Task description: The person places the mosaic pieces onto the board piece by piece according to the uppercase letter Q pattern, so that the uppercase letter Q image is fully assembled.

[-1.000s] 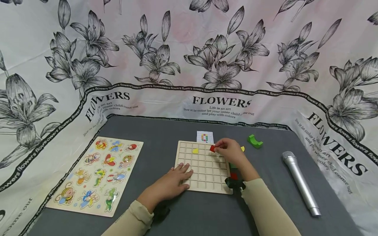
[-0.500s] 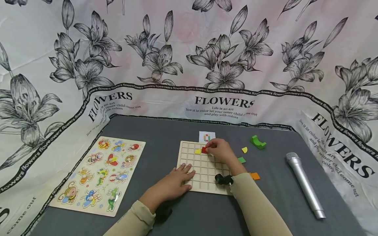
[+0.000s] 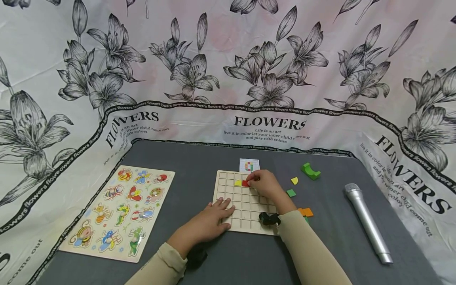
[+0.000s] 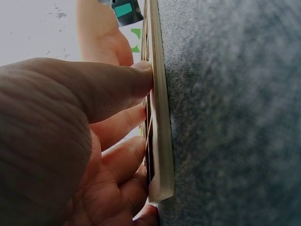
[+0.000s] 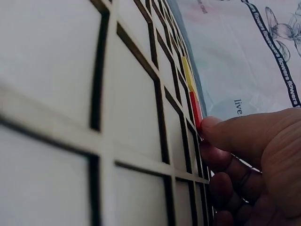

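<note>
The wooden grid board lies on the table. On its left side rests my left hand, fingers spread; in the left wrist view the thumb touches the board near its edge. A red square tile sits in the grid, right beside a yellow tile with a curved corner. My right hand holds the red tile at its right side with thumb and fingertips. In the right wrist view the thumb tip meets the end of the red tile; the fingers beneath are partly hidden.
A small pattern card lies behind the board. To the right are a yellow piece, a green tile, orange tiles and a green arch. A silver microphone lies far right, an insect puzzle left.
My right hand has moved left over the board with the red tile, which now lies flat in the grid next to the yellow one. My left hand has stayed on the board.
</note>
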The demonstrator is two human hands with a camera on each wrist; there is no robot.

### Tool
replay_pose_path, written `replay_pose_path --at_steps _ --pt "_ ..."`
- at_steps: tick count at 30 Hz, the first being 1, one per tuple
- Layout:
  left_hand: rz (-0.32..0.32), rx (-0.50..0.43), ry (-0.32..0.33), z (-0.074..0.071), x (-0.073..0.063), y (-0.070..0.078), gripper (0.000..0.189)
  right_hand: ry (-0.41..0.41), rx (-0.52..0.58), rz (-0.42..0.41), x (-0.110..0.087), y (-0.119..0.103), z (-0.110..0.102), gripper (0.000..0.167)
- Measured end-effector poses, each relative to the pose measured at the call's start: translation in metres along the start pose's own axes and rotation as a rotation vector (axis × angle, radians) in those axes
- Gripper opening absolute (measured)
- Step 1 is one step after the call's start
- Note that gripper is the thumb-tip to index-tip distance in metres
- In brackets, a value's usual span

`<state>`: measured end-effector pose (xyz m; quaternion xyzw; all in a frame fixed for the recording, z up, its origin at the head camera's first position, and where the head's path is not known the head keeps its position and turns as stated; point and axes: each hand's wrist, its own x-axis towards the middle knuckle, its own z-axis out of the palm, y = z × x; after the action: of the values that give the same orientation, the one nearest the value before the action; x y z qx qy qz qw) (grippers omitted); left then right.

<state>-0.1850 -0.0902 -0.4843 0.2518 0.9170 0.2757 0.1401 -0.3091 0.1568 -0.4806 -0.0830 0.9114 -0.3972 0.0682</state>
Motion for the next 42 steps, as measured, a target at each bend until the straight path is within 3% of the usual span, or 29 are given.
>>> replay_pose_path --at_steps 4,8,13,17,21,30,42 --pt "-0.001 -0.001 0.001 -0.001 0.0 0.002 0.061 0.03 0.024 -0.033 -0.004 0.007 -0.011 0.012" --pt "0.0 0.0 0.005 -0.001 0.0 0.001 0.06 0.111 0.012 -0.04 -0.009 0.023 -0.042 0.019" --pt "0.002 0.009 0.011 -0.001 -0.001 -0.001 0.06 0.18 -0.089 0.088 -0.019 0.048 -0.087 0.033" --pt "0.005 0.008 0.01 -0.001 -0.002 -0.001 0.06 0.131 -0.188 0.217 -0.025 0.067 -0.104 0.045" --pt "0.008 0.001 0.008 -0.002 -0.003 0.0 0.06 0.106 -0.239 0.264 -0.026 0.08 -0.104 0.051" --pt "0.016 -0.003 0.004 -0.001 -0.001 -0.001 0.061 0.181 -0.205 0.292 -0.025 0.082 -0.097 0.044" --pt "0.016 -0.021 0.0 -0.002 -0.003 0.001 0.061 0.233 -0.165 0.248 -0.026 0.08 -0.09 0.033"
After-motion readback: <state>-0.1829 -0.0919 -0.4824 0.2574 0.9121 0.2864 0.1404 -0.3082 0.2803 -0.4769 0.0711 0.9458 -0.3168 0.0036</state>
